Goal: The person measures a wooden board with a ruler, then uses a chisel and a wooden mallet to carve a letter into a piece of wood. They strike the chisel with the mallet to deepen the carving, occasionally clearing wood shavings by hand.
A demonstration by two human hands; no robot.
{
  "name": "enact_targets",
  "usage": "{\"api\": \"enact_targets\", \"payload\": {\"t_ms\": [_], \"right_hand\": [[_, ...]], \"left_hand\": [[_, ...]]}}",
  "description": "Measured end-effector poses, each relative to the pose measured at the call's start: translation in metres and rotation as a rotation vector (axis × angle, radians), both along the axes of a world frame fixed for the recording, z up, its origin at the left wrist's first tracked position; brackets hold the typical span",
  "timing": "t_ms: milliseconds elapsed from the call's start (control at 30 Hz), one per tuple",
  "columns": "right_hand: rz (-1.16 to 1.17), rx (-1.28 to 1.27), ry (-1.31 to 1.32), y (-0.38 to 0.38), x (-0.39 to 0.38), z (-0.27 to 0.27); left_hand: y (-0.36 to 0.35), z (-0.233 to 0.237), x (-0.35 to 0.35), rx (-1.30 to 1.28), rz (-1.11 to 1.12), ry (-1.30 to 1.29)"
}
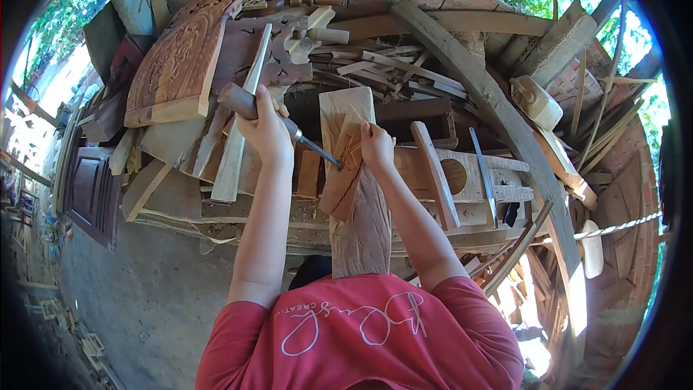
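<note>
My left hand (266, 130) is closed around a chisel (238, 100) with a thick wooden handle and a thin metal shaft. The shaft slants down to the right, its tip touching or very near a reddish-brown piece of wood (339, 198). That piece lies tilted across a long pale board (361, 235), which runs from the bench toward my body. My right hand (377, 146) is closed at the upper right edge of the reddish piece; the fingertips are partly hidden. Orange-brown shavings or fresh cuts show near the tip.
A carved panel (180, 58) leans at the back left, beside a long pale wedge-shaped strip (242, 123). To the right lie a wooden bar (435, 175) and a thin saw-like blade (482, 173). Scrap wood (411, 72) is piled behind; a curved beam (491, 101) rises at right.
</note>
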State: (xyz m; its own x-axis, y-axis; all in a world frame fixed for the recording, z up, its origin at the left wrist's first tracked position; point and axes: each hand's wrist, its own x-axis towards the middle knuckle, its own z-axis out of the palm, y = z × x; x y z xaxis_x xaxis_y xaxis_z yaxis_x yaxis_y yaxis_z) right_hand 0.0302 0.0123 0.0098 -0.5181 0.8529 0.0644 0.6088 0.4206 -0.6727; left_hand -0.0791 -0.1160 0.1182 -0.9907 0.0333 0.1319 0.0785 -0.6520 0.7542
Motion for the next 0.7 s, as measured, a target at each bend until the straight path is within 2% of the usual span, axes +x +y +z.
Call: {"api": "enact_targets", "payload": {"t_ms": [167,233,267,333,700], "right_hand": [[-0.004,-0.026,0.032,0.001,0.000,-0.002],[-0.004,-0.028,0.033,0.002,-0.001,-0.004],[-0.003,-0.028,0.032,0.002,0.000,-0.005],[-0.009,-0.030,0.047,0.002,0.000,-0.005],[-0.022,-0.097,0.085,0.003,0.000,-0.005]], "left_hand": [[-0.008,-0.001,0.010,-0.005,0.001,0.093],[-0.014,-0.008,0.006,0.199,-0.190,0.033],[-0.015,-0.010,0.003,0.199,-0.195,0.035],[-0.017,-0.012,-0.001,0.311,-0.366,0.110],[0.001,0.007,0.008,0.160,-0.468,0.340]]}}
